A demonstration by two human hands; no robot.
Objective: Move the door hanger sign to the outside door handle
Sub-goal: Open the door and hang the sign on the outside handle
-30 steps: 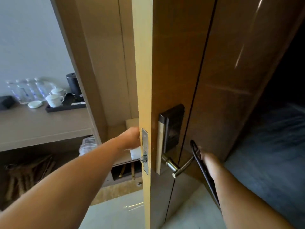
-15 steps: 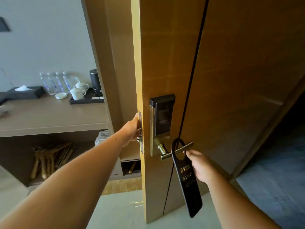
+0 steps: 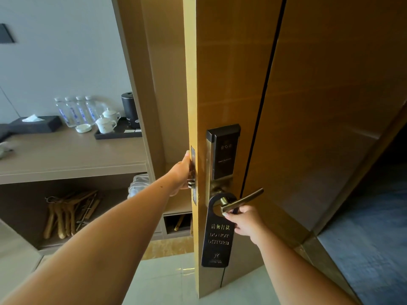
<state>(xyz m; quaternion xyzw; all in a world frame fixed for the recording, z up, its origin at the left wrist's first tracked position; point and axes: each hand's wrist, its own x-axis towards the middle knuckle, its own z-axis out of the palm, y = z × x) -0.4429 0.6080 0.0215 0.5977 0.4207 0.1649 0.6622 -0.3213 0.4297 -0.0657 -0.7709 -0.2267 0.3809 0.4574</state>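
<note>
**Inspector:** Start with the largest item.

**Assistant:** The door (image 3: 308, 106), brown wood, stands ajar with its pale edge toward the camera. A dark vertical groove runs down its face. To the left, farther off, is a worktop (image 3: 72, 155) against a grey wall, with a shelf below holding wooden hangers (image 3: 70, 214).

**Inspector:** Fittings on the door?

**Assistant:** A black card lock (image 3: 223, 150) on a metal plate, and below it a brass lever handle (image 3: 242, 200) pointing right.

**Inspector:** Location of the sign?

**Assistant:** The sign (image 3: 217, 236), black with gold lettering reading "DO NOT DISTURB" under Chinese characters, hangs on that handle. Its hole is looped over the lever near the lock plate, and the body hangs down flat against the door face.

**Inspector:** Hands?

**Assistant:** The right hand (image 3: 245, 221) is just below the lever, fingers pinching the sign's right edge beside the hole. The left hand (image 3: 181, 172) is at the door's edge by the latch plate; its fingers are hidden behind the edge, so I cannot tell what it grasps.

**Inspector:** Smaller items on the worktop?

**Assistant:** A black tissue box (image 3: 36, 124), four water bottles (image 3: 76, 111), a black kettle (image 3: 130, 108), and two white lidded cups (image 3: 106, 122) on a dark tray (image 3: 117, 134).
</note>
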